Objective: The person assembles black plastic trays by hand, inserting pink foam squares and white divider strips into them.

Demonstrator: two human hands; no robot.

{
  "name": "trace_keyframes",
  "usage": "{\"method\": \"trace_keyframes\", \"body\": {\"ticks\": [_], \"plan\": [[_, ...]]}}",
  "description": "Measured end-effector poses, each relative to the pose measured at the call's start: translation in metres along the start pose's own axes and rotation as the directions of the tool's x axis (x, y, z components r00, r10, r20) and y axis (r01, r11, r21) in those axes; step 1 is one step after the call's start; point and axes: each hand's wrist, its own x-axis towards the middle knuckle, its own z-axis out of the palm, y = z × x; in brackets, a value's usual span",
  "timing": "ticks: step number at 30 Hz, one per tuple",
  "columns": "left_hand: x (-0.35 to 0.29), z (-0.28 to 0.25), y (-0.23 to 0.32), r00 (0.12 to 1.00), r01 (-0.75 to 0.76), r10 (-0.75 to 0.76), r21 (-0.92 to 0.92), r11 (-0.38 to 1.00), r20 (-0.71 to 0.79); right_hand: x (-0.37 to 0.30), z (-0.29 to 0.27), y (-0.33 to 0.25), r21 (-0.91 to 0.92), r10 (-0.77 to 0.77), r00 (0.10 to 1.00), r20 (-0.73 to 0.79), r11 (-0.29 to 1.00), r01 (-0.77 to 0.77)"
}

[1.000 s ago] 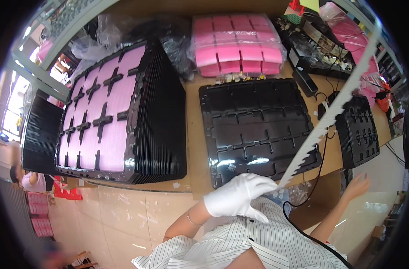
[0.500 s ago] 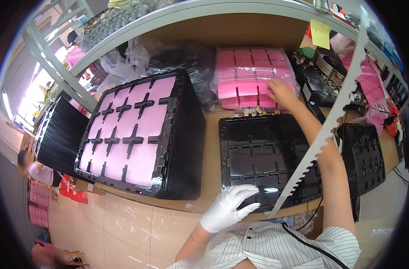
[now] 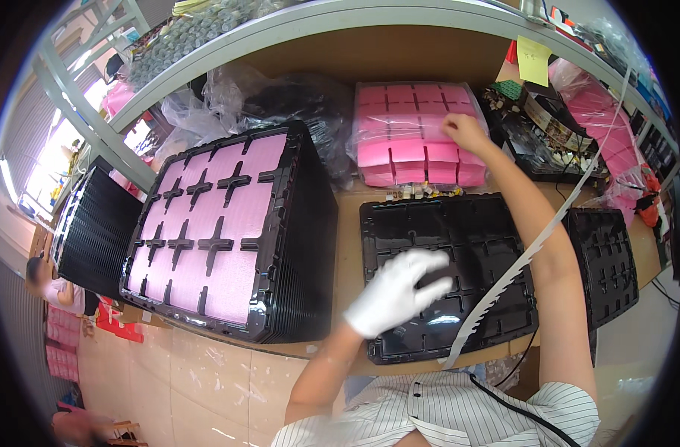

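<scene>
My left hand [image 3: 399, 293], in a white glove, hovers over a black plastic tray [image 3: 489, 242] with moulded compartments; its fingers are spread and hold nothing. My right hand [image 3: 466, 134], bare, reaches to the far side of the table. Its bent fingers pinch the clear plastic bag [image 3: 407, 128] around a stack of slotted pink foam sheets [image 3: 407, 165]. The near end of the stack sticks out of the bag. The fingertips are small here, and the pinched edge is hard to make out.
A tall stack of black trays [image 3: 302, 246] with pink foam on top stands at left, another tray stack [image 3: 101, 231] beyond it. At right are more black trays [image 3: 601, 261]. A pale jagged strip [image 3: 522, 257] hangs across my right arm. A metal shelf [image 3: 317, 30] runs overhead.
My left hand has moved up and forward over the tray. My right hand has shifted slightly away, and more of the foam's near end shows outside the bag. The jagged strip has twisted.
</scene>
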Motion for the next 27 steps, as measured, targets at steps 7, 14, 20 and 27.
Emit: {"method": "trace_keyframes", "body": {"ticks": [7, 14, 20, 27], "plan": [[0.152, 0.037, -0.091, 0.980, -0.063, 0.176, 0.688, 0.723, -0.095, -0.039, 0.026, -0.061, 0.141, 0.028, 0.600, -0.800, 0.980, 0.143], [0.184, 0.031, -0.130, 0.993, -0.038, 0.113, 0.768, 0.639, -0.046, -0.124, 0.053, -0.031, 0.775, 0.602, 0.704, -0.376, 0.621, -0.117], [0.112, 0.038, -0.050, 0.902, 0.265, -0.340, -0.280, 0.923, -0.267, -0.179, 0.028, -0.019, 0.970, 0.450, 0.872, 0.191, -0.225, -0.096], [-0.004, -0.007, -0.073, 0.621, 0.327, -0.712, -0.718, 0.615, -0.327, -0.269, -0.002, -0.054, 0.921, 0.514, 0.858, -0.019, 0.342, -0.185]]}}
